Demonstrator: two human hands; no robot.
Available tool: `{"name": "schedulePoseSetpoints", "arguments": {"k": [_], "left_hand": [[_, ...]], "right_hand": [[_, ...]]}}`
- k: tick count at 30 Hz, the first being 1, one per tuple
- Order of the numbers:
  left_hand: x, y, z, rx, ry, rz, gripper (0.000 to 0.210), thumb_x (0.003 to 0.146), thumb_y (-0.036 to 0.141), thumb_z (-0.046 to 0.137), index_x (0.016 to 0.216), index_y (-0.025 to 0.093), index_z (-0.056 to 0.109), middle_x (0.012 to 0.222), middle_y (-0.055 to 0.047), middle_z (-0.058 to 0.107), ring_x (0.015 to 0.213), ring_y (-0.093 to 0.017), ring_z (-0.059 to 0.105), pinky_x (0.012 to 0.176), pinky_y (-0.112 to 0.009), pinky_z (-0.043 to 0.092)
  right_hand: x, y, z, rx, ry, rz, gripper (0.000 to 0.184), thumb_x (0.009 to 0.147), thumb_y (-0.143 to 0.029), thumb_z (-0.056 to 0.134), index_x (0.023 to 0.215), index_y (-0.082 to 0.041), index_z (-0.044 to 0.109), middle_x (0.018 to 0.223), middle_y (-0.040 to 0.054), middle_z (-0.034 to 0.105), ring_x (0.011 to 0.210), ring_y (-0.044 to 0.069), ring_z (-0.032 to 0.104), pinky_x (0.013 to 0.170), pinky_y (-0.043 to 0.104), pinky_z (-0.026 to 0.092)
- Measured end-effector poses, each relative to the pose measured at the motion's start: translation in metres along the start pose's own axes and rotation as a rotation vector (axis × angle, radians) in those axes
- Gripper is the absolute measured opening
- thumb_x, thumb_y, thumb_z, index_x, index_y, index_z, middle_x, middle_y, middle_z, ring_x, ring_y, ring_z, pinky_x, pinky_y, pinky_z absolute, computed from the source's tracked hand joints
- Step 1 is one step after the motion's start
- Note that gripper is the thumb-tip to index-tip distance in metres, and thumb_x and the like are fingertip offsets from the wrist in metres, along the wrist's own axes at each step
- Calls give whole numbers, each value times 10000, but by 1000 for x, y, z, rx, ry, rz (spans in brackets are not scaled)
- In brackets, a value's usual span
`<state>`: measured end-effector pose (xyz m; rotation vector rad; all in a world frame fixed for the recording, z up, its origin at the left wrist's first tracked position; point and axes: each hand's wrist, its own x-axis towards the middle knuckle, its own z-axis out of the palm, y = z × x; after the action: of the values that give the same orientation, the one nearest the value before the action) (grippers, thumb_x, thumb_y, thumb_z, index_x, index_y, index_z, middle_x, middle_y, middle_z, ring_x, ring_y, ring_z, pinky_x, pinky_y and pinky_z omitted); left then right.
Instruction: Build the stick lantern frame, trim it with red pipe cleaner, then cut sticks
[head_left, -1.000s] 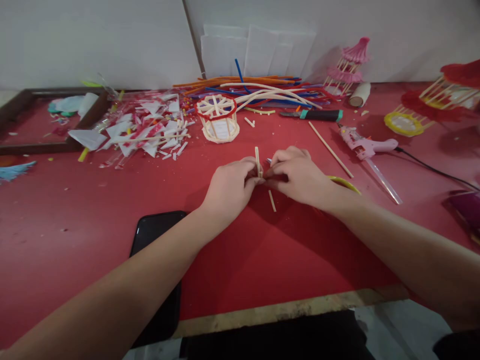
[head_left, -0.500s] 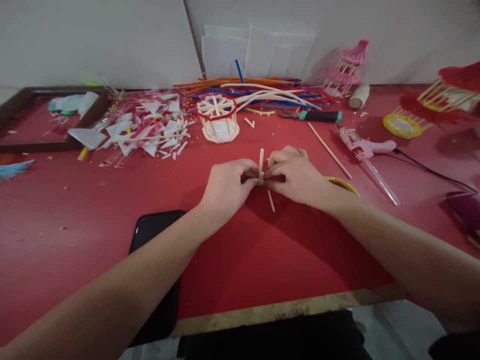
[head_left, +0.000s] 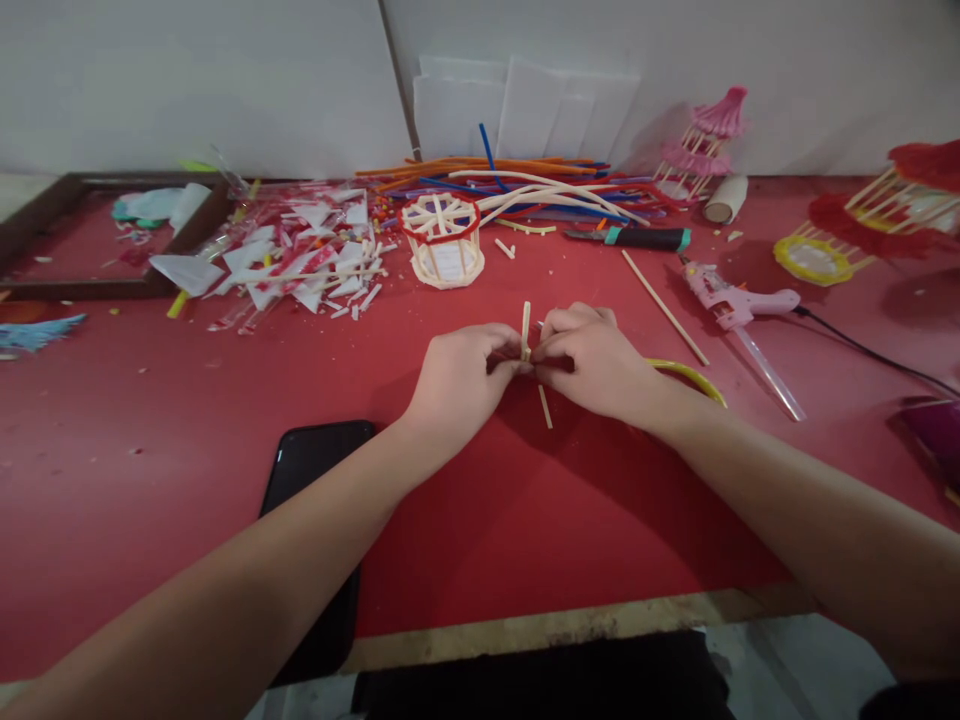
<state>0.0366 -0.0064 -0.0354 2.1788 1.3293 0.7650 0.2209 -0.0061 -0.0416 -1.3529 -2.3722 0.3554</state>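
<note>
My left hand [head_left: 457,382] and my right hand [head_left: 592,358] meet at the middle of the red table [head_left: 525,510], fingertips pinched together on a short pale wooden stick [head_left: 526,330] that stands nearly upright between them. Another short stick piece [head_left: 545,407] lies on the table just below the hands. A small round cage of sticks with a red rim [head_left: 442,239] stands behind the hands.
A black phone [head_left: 319,530] lies under my left forearm. A pink glue gun [head_left: 739,305] with cord, a long skewer [head_left: 664,306], a utility knife [head_left: 637,237], coloured pipe cleaners [head_left: 517,180], paper scraps [head_left: 292,255], a brown frame [head_left: 82,285] and finished stick lanterns [head_left: 862,225] surround the work spot.
The hands stay pinched on the stick with only slight finger shifts. The view has drifted a little, so everything sits slightly lower and to the right.
</note>
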Motion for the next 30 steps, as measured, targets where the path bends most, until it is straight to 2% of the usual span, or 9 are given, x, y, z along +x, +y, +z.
{"name": "schedulePoseSetpoints", "arguments": {"k": [3, 6, 9, 12, 15, 19, 24, 28, 30], "left_hand": [[0, -1, 1, 55, -4, 45, 154, 792, 54, 641, 781, 193, 706, 825, 8, 742, 788, -158, 681, 751, -255, 492], [0, -1, 1, 79, -9, 65, 129, 808, 79, 656, 801, 195, 712, 858, 3, 749, 811, -167, 683, 756, -260, 493], [0, -1, 2, 77, -7, 49, 63, 817, 137, 691, 796, 194, 705, 874, 0, 753, 808, -173, 687, 747, -265, 493], [1, 0, 2, 67, -18, 31, 72, 824, 140, 684, 785, 199, 695, 888, 10, 755, 778, -163, 685, 731, -262, 492], [1, 1, 1, 41, -42, 1, 59, 831, 154, 677, 792, 197, 686, 864, 11, 756, 736, -158, 684, 702, -261, 496], [0, 1, 1, -5, -71, -27, 50, 836, 151, 663, 838, 198, 679, 848, 5, 760, 779, -169, 706, 711, -256, 504], [-1, 1, 1, 58, -65, -23, 131, 827, 104, 607, 845, 215, 675, 823, 10, 758, 761, -169, 710, 697, -254, 497], [-4, 2, 2, 77, -38, -43, 202, 800, 54, 584, 887, 230, 631, 867, 13, 762, 829, -187, 729, 725, -264, 505], [-5, 3, 3, 100, -27, -65, 192, 810, 84, 609, 927, 235, 592, 883, 5, 763, 855, -206, 734, 708, -271, 503]], "right_hand": [[2, 0, -6, -13, -36, -41, 139, 859, -239, 640, 773, -214, 747, 824, 41, 624, 849, 199, 533, 802, 371, 335], [-1, 1, -26, 14, -52, -95, 169, 870, -183, 588, 904, -206, 752, 864, 53, 629, 846, 190, 570, 764, 332, 397], [-9, 4, -53, 24, 55, -35, 222, 897, -257, 580, 1061, -218, 724, 891, 44, 645, 809, 171, 592, 719, 304, 436], [-19, 9, -68, -12, 112, -9, 195, 879, -274, 599, 1024, -242, 726, 880, 28, 672, 782, 166, 612, 719, 305, 455], [-24, 11, -64, -22, 61, 39, 180, 881, -262, 591, 997, -244, 727, 883, 29, 694, 791, 168, 635, 716, 304, 469], [-21, 6, -43, 7, -16, 28, 177, 883, -197, 590, 993, -213, 729, 937, 45, 706, 844, 164, 644, 754, 289, 478], [-10, -3, -26, 41, 1, -36, 132, 881, -204, 614, 905, -181, 741, 899, 68, 700, 889, 192, 636, 798, 313, 475], [-3, -4, -20, 59, 33, -66, 139, 856, -166, 600, 874, -166, 738, 881, 75, 695, 879, 201, 629, 805, 330, 477], [-1, -3, -18, 75, 45, -81, 132, 858, -180, 602, 847, -169, 733, 874, 72, 692, 873, 201, 625, 806, 336, 478]]}}
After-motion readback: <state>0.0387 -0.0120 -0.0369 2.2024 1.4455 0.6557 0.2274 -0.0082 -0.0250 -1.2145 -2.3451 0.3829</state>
